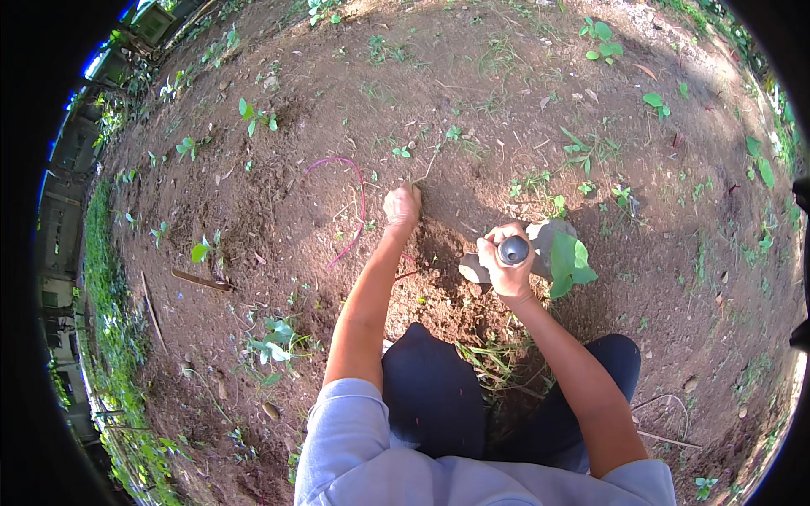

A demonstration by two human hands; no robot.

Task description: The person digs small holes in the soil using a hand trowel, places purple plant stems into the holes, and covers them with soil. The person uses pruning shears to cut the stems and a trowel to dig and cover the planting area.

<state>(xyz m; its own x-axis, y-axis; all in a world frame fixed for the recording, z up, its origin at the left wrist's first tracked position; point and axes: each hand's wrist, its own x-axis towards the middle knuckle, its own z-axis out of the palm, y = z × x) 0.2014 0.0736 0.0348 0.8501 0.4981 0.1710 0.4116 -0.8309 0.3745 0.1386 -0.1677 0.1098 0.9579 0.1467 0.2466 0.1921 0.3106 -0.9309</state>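
Note right hand [504, 274] clenched around upright tool [513, 250], well inside left edge of soil [422, 93]. Observe left hand [402, 207] at soil; cannot tell grip. Beware of tool glancing off hard soil toward left hand.

Underfoot: bare, crumbly brown soil [472, 84] is covering pretty much the whole place
Left side: a long strip of bright green grass [105, 253] is running alongside the soil
Far left: a grey, weathered-looking wall [61, 223] is standing behind the grass
Light: sunshine's landing in bright patches, shade's dulling other spots
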